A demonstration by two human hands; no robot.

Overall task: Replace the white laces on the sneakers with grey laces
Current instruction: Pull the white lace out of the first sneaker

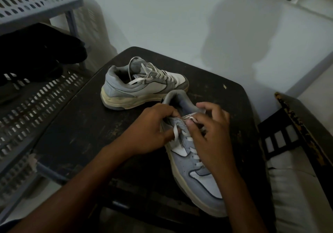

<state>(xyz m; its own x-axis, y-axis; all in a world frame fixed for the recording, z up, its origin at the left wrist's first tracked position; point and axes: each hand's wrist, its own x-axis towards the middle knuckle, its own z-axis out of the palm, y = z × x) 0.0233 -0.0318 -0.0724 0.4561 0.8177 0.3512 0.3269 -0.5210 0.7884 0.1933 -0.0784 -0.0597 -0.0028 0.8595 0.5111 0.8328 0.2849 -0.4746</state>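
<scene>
While two sneakers (144,83) sit tabled, left hand (153,130) and right hand (212,133) pinch one's white lace (175,133).

A: Dim room, pale floor (162,16) with a soft dark shadow (252,40) thrown across it.

B: Centre stage, a worn black table (81,124), scuffed and scratched.

A: On the left, a grey perforated plastic rack (36,106), dark cloth (41,51) bunched on its shelf.

B: And right, a chipped dark wooden chair (297,124) beside something white.
</scene>
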